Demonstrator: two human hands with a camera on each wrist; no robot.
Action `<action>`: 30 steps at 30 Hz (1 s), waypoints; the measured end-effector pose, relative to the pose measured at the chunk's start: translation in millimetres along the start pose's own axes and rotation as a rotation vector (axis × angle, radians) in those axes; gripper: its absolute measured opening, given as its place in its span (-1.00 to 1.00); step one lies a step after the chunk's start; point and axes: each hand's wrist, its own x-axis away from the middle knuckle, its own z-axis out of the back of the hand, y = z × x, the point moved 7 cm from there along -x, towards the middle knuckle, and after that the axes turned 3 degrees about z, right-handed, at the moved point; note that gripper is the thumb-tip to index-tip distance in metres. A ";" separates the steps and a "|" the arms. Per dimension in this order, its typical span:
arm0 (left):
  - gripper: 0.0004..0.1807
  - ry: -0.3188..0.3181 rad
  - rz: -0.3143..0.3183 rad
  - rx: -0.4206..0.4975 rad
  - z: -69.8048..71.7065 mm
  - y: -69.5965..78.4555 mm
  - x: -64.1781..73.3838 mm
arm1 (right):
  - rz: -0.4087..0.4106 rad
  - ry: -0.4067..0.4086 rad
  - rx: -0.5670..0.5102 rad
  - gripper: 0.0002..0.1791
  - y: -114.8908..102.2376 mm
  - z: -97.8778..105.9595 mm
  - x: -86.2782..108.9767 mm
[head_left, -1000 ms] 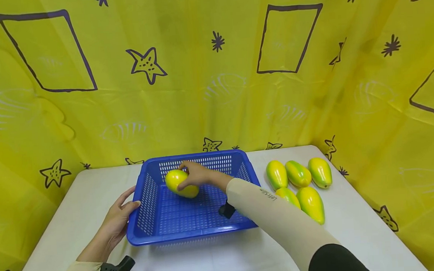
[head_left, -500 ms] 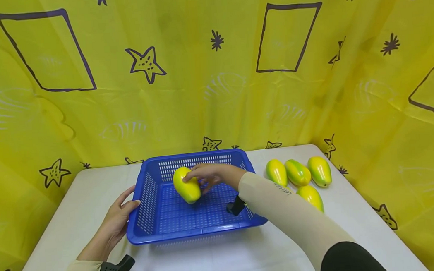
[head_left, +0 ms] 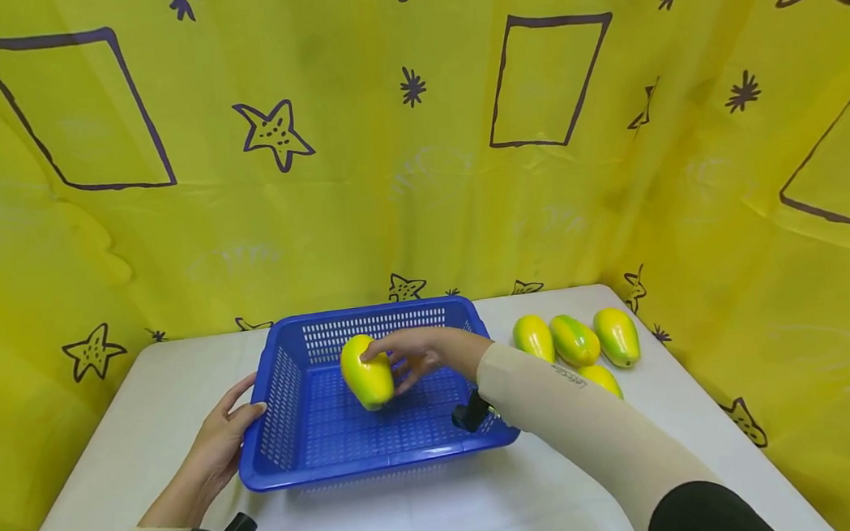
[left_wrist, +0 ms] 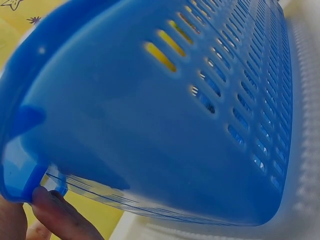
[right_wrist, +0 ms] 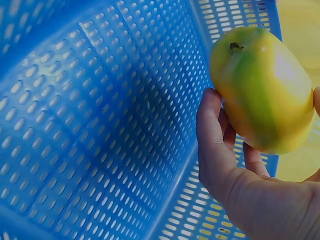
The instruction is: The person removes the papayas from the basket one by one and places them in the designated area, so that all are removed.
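A yellow-green papaya (head_left: 367, 373) is held up inside the blue plastic basket (head_left: 379, 466), tilted and above its floor. My right hand (head_left: 416, 355) holds it between thumb and fingers; the right wrist view shows the papaya (right_wrist: 260, 90) with its dark stem spot and the fingers (right_wrist: 215, 130) curled around its side. At the basket's left rim my left hand (head_left: 219, 436) grips the edge, thumb on top. In the left wrist view the basket wall (left_wrist: 125, 110) fills most of the picture, with the fingertips (left_wrist: 57, 215) at the rim.
Several more papayas (head_left: 617, 337) lie on the white table (head_left: 483, 505) to the right of the basket, partly hidden by the right sleeve (head_left: 574, 427). A yellow patterned curtain (head_left: 363, 212) hangs behind and at both sides.
The right hand has shifted slightly right and toward the near side of the basket, turning the papaya more upright. The left hand keeps its grip on the rim. The view has moved a little.
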 end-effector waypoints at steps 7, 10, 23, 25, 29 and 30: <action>-0.21 -0.001 0.001 0.010 1.8 -1.8 1.1 | 0.002 -0.005 0.064 -0.29 2.8 4.6 20.5; -0.21 0.000 0.002 0.010 1.2 -1.5 0.8 | 0.005 0.004 0.083 -0.34 6.2 11.9 29.6; -0.22 -0.003 0.008 -0.013 0.9 -3.5 0.7 | -0.021 0.075 0.071 -0.34 22.8 46.9 65.9; -0.23 -0.002 0.009 -0.019 0.6 -3.1 1.0 | -0.027 0.087 0.068 -0.32 24.4 51.5 71.2; -0.23 0.000 0.011 -0.022 -0.1 -2.3 1.2 | -0.037 0.095 0.045 -0.30 27.6 58.6 81.2; -0.23 0.000 0.011 -0.023 -0.3 -2.0 1.4 | -0.039 0.095 0.037 -0.29 28.5 59.9 83.4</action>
